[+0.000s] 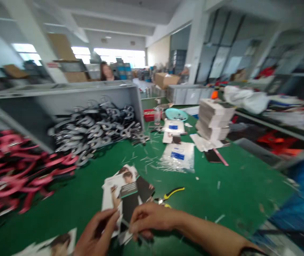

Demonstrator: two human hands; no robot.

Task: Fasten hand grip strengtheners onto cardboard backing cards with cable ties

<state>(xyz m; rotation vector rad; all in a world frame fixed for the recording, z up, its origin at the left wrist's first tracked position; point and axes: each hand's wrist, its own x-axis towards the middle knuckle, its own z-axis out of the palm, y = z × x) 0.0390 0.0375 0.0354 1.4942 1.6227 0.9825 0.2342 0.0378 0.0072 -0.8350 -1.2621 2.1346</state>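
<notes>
Near the bottom edge, my left hand [97, 231] has its thumb and index finger pinched together at the lower edge of the cards; whatever is between the tips is hidden. My right hand [153, 218] is closed, fingertips down, on thin whitish strips [126, 237] like clear plastic, blurred by motion. A fanned stack of printed cards [129, 204] lies just beyond both hands. Yellow-and-black pliers [173, 192] rest beside my right hand, one handle partly behind it. More printed cards [61, 243] lie at the lower left by my left wrist.
A grey crate [138, 106] on its side spills grey-and-black strap-like items [96, 124]. Pink ones [16, 167] are heaped at left. Plastic bags [180, 156], loose clear strips, a card stack [213, 119] and a turquoise dish [176, 113] occupy the green table [237, 199]. A person [106, 73] is behind the crate.
</notes>
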